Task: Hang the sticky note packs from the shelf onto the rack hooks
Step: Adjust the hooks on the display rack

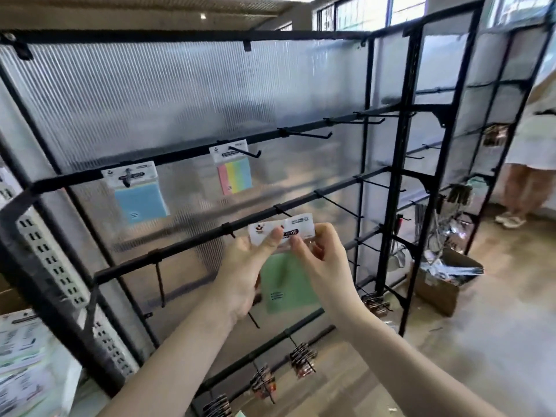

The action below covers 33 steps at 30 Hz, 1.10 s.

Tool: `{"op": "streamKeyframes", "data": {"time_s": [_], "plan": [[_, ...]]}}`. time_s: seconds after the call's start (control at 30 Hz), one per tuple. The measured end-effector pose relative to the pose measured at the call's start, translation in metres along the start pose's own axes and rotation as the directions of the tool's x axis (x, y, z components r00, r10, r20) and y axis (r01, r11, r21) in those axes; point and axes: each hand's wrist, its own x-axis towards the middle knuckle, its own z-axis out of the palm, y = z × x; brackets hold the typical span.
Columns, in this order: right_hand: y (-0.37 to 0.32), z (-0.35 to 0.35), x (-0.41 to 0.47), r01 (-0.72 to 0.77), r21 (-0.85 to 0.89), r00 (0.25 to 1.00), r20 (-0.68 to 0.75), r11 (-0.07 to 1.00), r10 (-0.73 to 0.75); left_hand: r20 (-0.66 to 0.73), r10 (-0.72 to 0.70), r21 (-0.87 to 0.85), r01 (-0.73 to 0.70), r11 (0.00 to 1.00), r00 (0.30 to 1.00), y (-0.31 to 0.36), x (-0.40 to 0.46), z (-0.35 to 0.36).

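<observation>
Green sticky note pack: we pinch its header card with left hand and right hand, just before the middle rail hooks; not hung yet.
Done: blue pack and striped pack hang above.
Left: further hooks look bare.

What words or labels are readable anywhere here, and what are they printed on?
"NOTE": end of a dark label on the header card of the green pack, pinched by the left hand and right hand; the rest is covered.
Blue pack header: blurred.
Striped pack header: blurred.
</observation>
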Motion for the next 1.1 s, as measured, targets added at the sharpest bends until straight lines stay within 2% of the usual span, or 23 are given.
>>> {"op": "streamKeyframes", "data": {"time_s": [0.17, 0.27, 0.47, 0.63, 0.8, 0.93, 1.1], "plan": [[0.013, -0.020, 0.051, -0.028, 0.041, 0.999, -0.033, 0.999, 0.029, -0.184, 0.068, -0.039, -0.077, 0.996, 0.981, -0.009, 0.064, 0.031], [0.022, -0.032, 0.084, -0.030, 0.049, 0.999, -0.022, 0.998, 0.031, -0.248, 0.104, -0.005, -0.108, 0.994, 0.963, -0.015, 0.099, 0.043], [0.033, -0.051, 0.148, 0.009, -0.014, 1.000, 0.004, 1.000, -0.009, -0.185, 0.150, -0.023, -0.157, 0.987, 0.971, -0.019, 0.157, 0.055], [0.038, -0.063, 0.176, 0.063, -0.032, 0.998, 0.020, 0.997, -0.063, -0.144, 0.254, 0.053, -0.249, 0.967, 0.956, -0.020, 0.184, 0.063], [0.035, -0.078, 0.197, 0.012, 0.065, 0.997, 0.072, 0.998, -0.016, -0.138, 0.271, 0.056, -0.266, 0.962, 0.953, -0.017, 0.202, 0.078], [0.032, -0.088, 0.214, 0.039, 0.101, 0.991, 0.120, 0.994, -0.051, -0.105, 0.264, 0.027, -0.262, 0.965, 0.959, -0.011, 0.215, 0.087], [0.035, -0.098, 0.235, 0.136, 0.104, 0.982, 0.117, 0.985, -0.148, -0.073, 0.341, 0.172, -0.325, 0.930, 0.937, -0.007, 0.225, 0.095]]}}
